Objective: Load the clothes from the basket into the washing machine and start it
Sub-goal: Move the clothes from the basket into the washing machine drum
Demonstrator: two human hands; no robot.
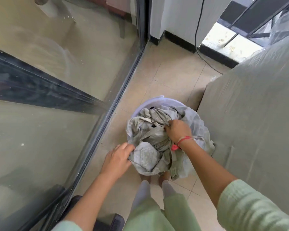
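Directly below the camera, a pale lilac basket stands on the tiled floor, in the narrow strip between the glass sliding door along the floor's left edge and a large cloth-covered block along its right edge. What lies under that grey-green cover cannot be told. The basket is heaped with crumpled grey and olive clothes, which spill over its near rim and its right side, touching the covered block.

The person bends over it with both hands in the pile. The left hand is at the basket's near left rim, its fingers curled round a fold of pale grey cloth. The right hand is over the middle of the heap, its fingers bunched tightly into an olive garment. A red thread bracelet sits on that wrist. Light green sleeves cover both upper arms.

The person's bare feet are just beside the basket's near side, partly under the hanging cloth. A black cable runs down the white wall at the floor's far edge and trails across the tiles toward the covered block.
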